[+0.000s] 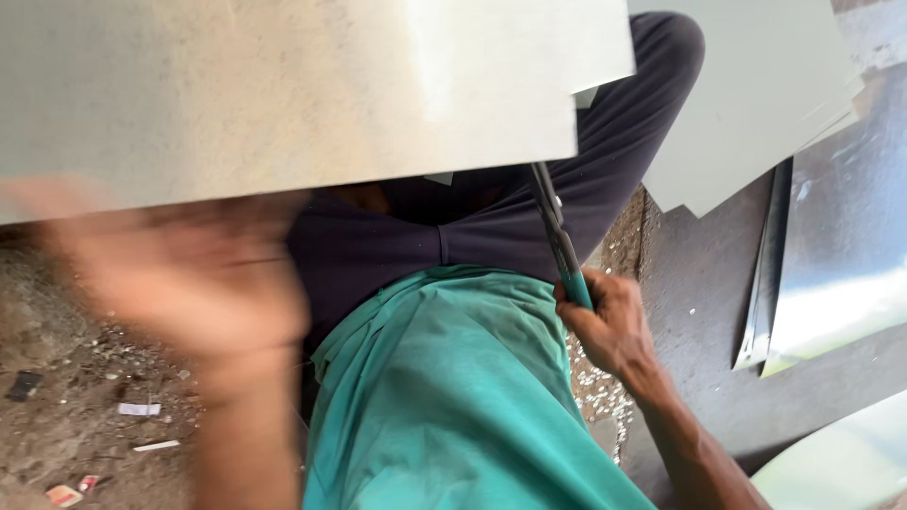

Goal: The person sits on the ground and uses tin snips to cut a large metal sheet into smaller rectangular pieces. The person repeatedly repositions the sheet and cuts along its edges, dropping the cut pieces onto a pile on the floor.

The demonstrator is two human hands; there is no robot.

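Observation:
A large pale grey metal sheet (283, 85) fills the top of the head view, its lower edge over my lap. My right hand (609, 321) grips the teal handle of metal shears (557, 236), whose dark blades reach up to the sheet's lower right edge. My left hand (189, 274) is blurred in motion, raised just below the sheet's lower left edge; I cannot tell whether it touches the sheet or holds anything. My green shirt (453, 397) and dark trousers (605, 161) lie beneath.
More grey metal sheets (756, 104) lie stacked at the upper right. Shiny bent sheet pieces (831, 283) rest on the dark floor at right. Dirt ground with small scraps of litter (140, 409) is at lower left.

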